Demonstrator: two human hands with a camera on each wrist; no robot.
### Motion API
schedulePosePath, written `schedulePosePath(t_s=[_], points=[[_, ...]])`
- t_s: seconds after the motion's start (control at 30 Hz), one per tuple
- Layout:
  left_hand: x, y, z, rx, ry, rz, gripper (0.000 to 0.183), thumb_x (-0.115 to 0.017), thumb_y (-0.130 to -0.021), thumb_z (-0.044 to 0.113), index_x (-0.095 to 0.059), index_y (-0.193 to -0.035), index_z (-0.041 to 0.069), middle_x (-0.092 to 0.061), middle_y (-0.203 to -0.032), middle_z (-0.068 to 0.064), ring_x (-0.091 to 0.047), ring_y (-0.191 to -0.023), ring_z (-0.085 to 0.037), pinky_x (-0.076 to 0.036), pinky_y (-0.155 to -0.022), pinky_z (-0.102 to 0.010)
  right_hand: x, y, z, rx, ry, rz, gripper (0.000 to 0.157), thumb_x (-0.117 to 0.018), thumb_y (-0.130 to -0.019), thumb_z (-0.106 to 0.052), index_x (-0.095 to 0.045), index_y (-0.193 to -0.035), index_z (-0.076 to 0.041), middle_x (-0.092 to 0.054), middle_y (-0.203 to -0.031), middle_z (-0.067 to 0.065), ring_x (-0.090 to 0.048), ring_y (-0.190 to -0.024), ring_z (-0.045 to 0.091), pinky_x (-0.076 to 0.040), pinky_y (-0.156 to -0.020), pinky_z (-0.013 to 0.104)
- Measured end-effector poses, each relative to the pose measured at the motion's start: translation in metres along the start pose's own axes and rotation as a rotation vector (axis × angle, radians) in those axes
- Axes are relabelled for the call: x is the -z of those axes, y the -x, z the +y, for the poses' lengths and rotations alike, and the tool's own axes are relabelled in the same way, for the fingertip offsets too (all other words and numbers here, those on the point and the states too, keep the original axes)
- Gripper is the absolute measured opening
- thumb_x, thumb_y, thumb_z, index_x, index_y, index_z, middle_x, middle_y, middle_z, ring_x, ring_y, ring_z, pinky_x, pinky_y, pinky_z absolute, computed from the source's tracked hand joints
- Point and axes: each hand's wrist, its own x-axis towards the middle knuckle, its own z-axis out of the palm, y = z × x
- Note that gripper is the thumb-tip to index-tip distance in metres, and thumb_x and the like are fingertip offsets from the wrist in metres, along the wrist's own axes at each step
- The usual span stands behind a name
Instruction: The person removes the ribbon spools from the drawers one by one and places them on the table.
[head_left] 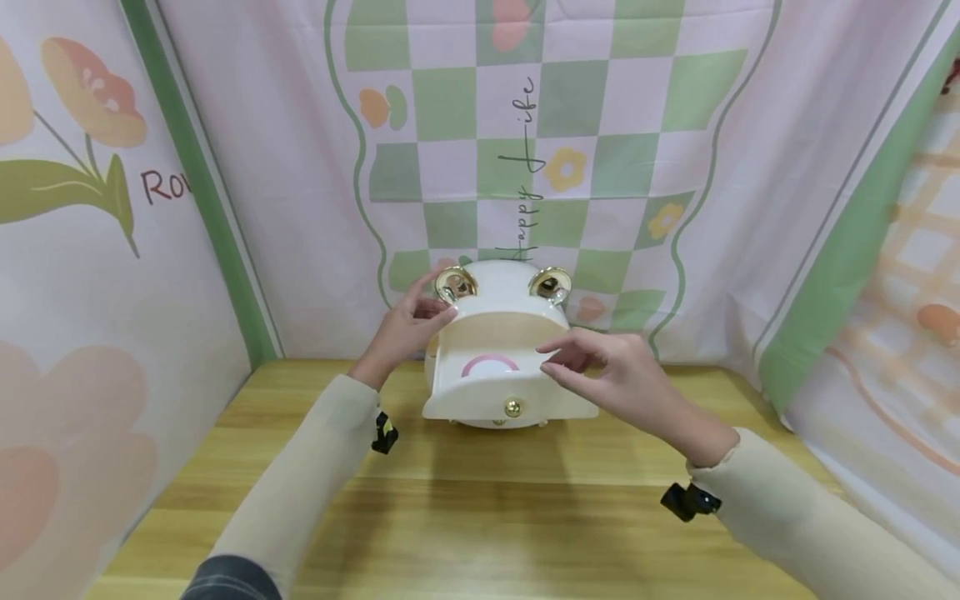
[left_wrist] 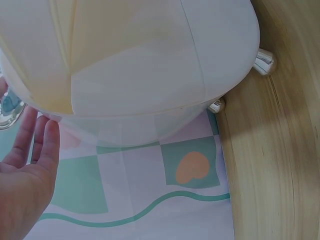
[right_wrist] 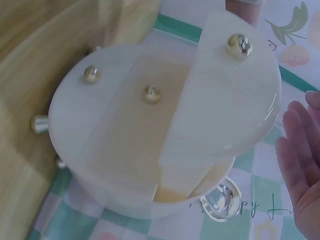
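Note:
A white frog-shaped drawer box with shiny gold ring eyes stands on the table, its top drawer pulled out. Inside the drawer shows a pink arched shape, its lower part hidden behind the drawer front. My left hand rests at the box's left side beside the eye; in the left wrist view its extended fingers touch the rim. Over the drawer's right end hovers my right hand, thumb and fingers apart, nothing between them. In the right wrist view its fingers are loosely extended beside the drawer front.
Gold knobs mark the drawer fronts, and short metallic feet carry the box. The wooden table extends toward me. Close behind the box hangs a checkered cloth, with printed curtains at both sides.

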Motion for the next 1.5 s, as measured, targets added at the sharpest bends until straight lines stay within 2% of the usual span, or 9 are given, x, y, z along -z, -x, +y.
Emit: schedulePosePath(t_s=[0.2,0.4,0.5,0.6,0.73,0.87,1.13,1.33,1.5], points=[[0.000,-0.001,-0.001,0.006,-0.001,0.000,0.067,-0.068,-0.096,0.041,-0.029,-0.146,0.063,-0.062,-0.121,-0.004,-0.057,-0.114,-0.024,-0.048,-0.099,-0.045,0.003,-0.010,0.012,-0.003,0.079,-0.067,0.017,-0.077,-0.089,-0.012,-0.075,-0.104,-0.018,-0.073,-0.091,-0.013,-0.066,-0.077,0.000,-0.056,-0.065,0.024],[-0.001,-0.001,-0.001,0.014,0.000,0.004,0.067,-0.068,-0.096,0.041,-0.030,-0.145,0.064,-0.062,-0.120,-0.002,-0.057,-0.113,-0.023,-0.048,-0.098,-0.044,0.005,-0.022,0.019,-0.043,0.151,-0.172,0.018,-0.076,-0.091,-0.023,-0.075,-0.108,-0.016,-0.075,-0.097,-0.005,-0.068,-0.085,0.006,-0.055,-0.066,0.032],[-0.001,0.000,0.000,0.015,-0.004,0.005,0.067,-0.068,-0.096,0.041,-0.030,-0.145,0.064,-0.062,-0.120,-0.002,-0.057,-0.113,-0.023,-0.048,-0.097,-0.044,0.005,-0.030,0.020,-0.083,0.126,-0.244,0.024,-0.076,-0.092,-0.027,-0.074,-0.113,-0.016,-0.075,-0.101,-0.006,-0.069,-0.091,0.008,-0.055,-0.071,0.036],[-0.001,0.000,0.000,0.016,-0.006,0.007,0.067,-0.068,-0.096,0.041,-0.029,-0.145,0.064,-0.062,-0.120,-0.002,-0.057,-0.113,-0.022,-0.048,-0.097,-0.044,0.003,-0.038,0.021,-0.145,0.066,-0.322,0.028,-0.076,-0.092,-0.030,-0.073,-0.117,-0.017,-0.074,-0.107,-0.007,-0.068,-0.097,0.010,-0.055,-0.082,0.040],[-0.002,-0.001,0.000,0.008,-0.004,0.006,0.067,-0.068,-0.096,0.040,-0.030,-0.146,0.063,-0.063,-0.120,-0.003,-0.058,-0.112,-0.023,-0.049,-0.097,-0.044,-0.002,-0.047,0.023,-0.185,-0.010,-0.400,0.035,-0.076,-0.091,-0.030,-0.071,-0.122,-0.014,-0.072,-0.115,-0.001,-0.068,-0.103,0.016,-0.054,-0.089,0.043],[-0.001,-0.001,0.000,0.002,-0.010,0.010,0.067,-0.069,-0.096,0.040,-0.030,-0.146,0.062,-0.063,-0.119,-0.004,-0.058,-0.111,-0.024,-0.049,-0.096,-0.045,-0.009,-0.054,0.029,-0.170,-0.033,-0.474,0.040,-0.076,-0.092,-0.029,-0.069,-0.126,-0.011,-0.070,-0.122,0.004,-0.066,-0.109,0.020,-0.053,-0.092,0.044],[-0.001,0.001,0.000,0.001,-0.014,0.013,0.067,-0.069,-0.096,0.041,-0.030,-0.146,0.063,-0.063,-0.119,-0.004,-0.058,-0.110,-0.024,-0.050,-0.095,-0.044,-0.023,-0.059,0.044,-0.092,-0.003,-0.565,0.032,-0.073,-0.094,-0.019,-0.070,-0.125,-0.012,-0.069,-0.124,-0.001,-0.065,-0.111,0.020,-0.054,-0.091,0.044],[-0.001,0.001,0.000,-0.006,-0.016,0.013,0.067,-0.069,-0.096,0.041,-0.030,-0.145,0.063,-0.063,-0.118,-0.004,-0.059,-0.110,-0.023,-0.050,-0.095,-0.044,-0.026,-0.061,0.046,-0.159,-0.058,-0.639,0.035,-0.068,-0.097,-0.015,-0.067,-0.131,-0.011,-0.064,-0.133,0.004,-0.063,-0.117,0.026,-0.054,-0.092,0.046],[-0.001,0.000,0.001,-0.011,-0.019,0.015,0.067,-0.069,-0.096,0.040,-0.031,-0.146,0.062,-0.063,-0.118,-0.004,-0.059,-0.110,-0.023,-0.050,-0.095,-0.044,-0.025,-0.063,0.047,-0.208,-0.117,-0.700,0.039,-0.066,-0.098,-0.016,-0.063,-0.136,-0.011,-0.060,-0.138,0.004,-0.059,-0.123,0.027,-0.053,-0.095,0.045]])
